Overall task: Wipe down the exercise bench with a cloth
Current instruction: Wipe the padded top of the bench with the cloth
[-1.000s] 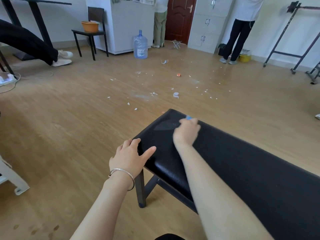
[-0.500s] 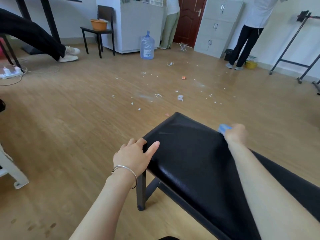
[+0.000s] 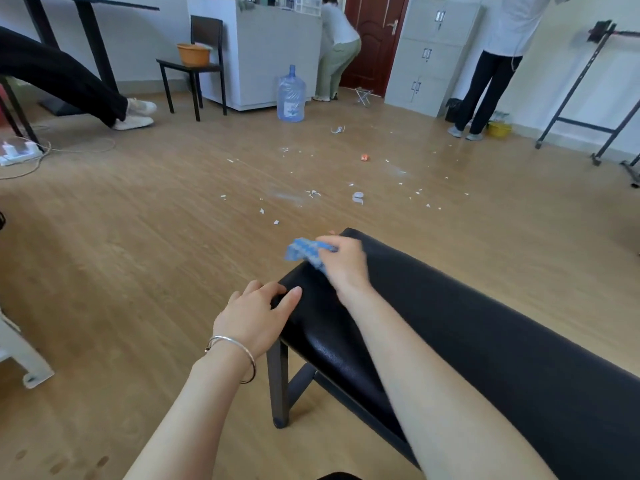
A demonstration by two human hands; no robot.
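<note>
clutching one cloth, right grip presses one bench; left grip rests straight-fingered on it.

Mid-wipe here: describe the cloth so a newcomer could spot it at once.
Find the long black bench filling the lower right of the view. At its far end, near the left corner, the right hand grips a small cloth. It is the only blue-and-white patterned thing there, bright against the black padding.
</note>
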